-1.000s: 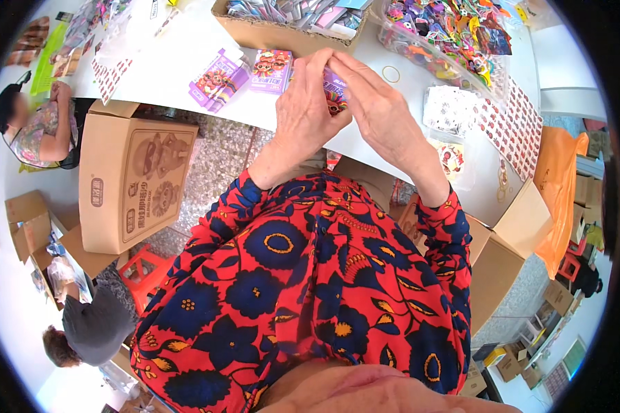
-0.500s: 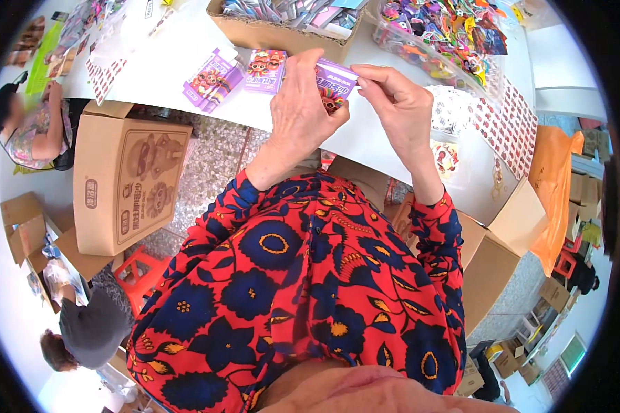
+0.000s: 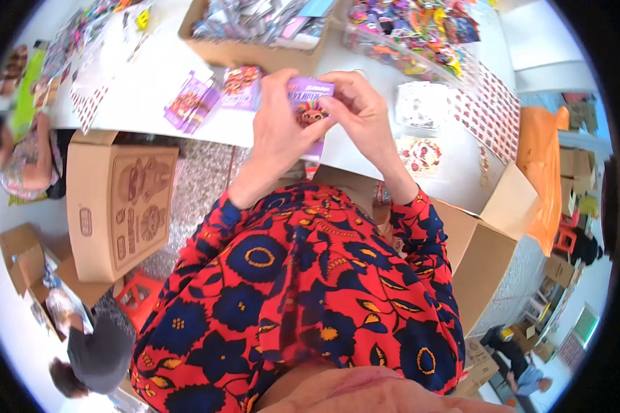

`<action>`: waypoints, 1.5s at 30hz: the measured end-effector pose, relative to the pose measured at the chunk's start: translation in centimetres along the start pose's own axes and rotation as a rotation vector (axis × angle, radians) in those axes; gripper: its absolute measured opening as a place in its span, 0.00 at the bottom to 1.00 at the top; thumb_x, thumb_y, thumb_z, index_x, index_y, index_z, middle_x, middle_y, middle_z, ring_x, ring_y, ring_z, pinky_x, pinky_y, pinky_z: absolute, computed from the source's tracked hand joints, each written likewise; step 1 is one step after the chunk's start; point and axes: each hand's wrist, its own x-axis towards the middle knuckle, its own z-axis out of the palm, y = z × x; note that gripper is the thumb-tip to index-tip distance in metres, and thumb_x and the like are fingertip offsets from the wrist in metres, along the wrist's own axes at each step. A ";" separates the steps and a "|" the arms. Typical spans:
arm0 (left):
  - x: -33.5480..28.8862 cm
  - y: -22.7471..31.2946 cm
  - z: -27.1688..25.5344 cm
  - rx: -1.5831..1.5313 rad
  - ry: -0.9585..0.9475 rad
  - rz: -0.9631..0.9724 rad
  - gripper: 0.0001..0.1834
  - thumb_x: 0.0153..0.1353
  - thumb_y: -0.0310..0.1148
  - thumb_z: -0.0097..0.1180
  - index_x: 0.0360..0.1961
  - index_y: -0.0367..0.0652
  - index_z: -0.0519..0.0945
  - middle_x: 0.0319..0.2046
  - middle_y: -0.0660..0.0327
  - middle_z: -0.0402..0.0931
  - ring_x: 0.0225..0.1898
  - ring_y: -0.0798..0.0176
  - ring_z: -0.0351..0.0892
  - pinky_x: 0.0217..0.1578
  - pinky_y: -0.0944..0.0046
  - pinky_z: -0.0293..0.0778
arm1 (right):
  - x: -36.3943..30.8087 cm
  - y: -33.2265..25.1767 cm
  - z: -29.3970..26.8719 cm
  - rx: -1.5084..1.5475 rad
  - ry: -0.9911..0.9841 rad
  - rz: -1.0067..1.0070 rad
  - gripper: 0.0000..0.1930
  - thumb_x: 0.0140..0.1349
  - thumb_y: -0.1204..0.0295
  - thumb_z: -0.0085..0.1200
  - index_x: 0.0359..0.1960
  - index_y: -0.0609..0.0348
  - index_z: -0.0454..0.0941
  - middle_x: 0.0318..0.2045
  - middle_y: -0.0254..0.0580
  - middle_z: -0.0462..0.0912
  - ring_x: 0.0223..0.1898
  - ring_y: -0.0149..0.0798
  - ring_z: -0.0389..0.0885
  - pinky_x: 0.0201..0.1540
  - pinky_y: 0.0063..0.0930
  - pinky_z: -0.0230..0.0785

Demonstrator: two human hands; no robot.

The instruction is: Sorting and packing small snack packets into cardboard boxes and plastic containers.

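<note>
A small purple printed carton (image 3: 313,91) is between my hands above the near edge of the white table. My left hand (image 3: 277,127) grips its left side, thumb across the front. My right hand (image 3: 359,110) holds its upper right side, thumb bent against the printed face and fingers behind. My fingers hide much of the carton. Left of it, a similar purple carton (image 3: 241,89) lies on the table. Beside that one is another purple carton (image 3: 191,103), which looks partly unfolded. On the right are a pile of small white cards (image 3: 420,104) and a clear packet with red-and-gold pieces (image 3: 420,155).
Behind my hands stand an open cardboard box (image 3: 255,54) of packets and a clear plastic bin (image 3: 399,55) of colourful pieces. A sticker sheet (image 3: 488,107) lies at right. Large cartons (image 3: 120,206) flank me, with an orange bag (image 3: 541,179) at right. Co-workers sit at left.
My right hand has gone from pinching the carton's upper right corner to holding its side, thumb on the front. The whole view has shifted, with the table's contents now further left.
</note>
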 end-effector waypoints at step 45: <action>-0.1 -5.8 -4.9 -0.763 -0.271 -0.370 0.17 0.55 0.27 0.62 0.46 0.35 0.77 0.38 0.62 0.80 0.38 0.73 0.77 0.41 0.71 0.74 | 18.1 -0.4 -8.2 -1.603 -0.422 -0.761 0.27 0.48 0.86 0.47 0.52 0.51 0.74 0.55 0.42 0.73 0.62 0.46 0.63 0.64 0.39 0.57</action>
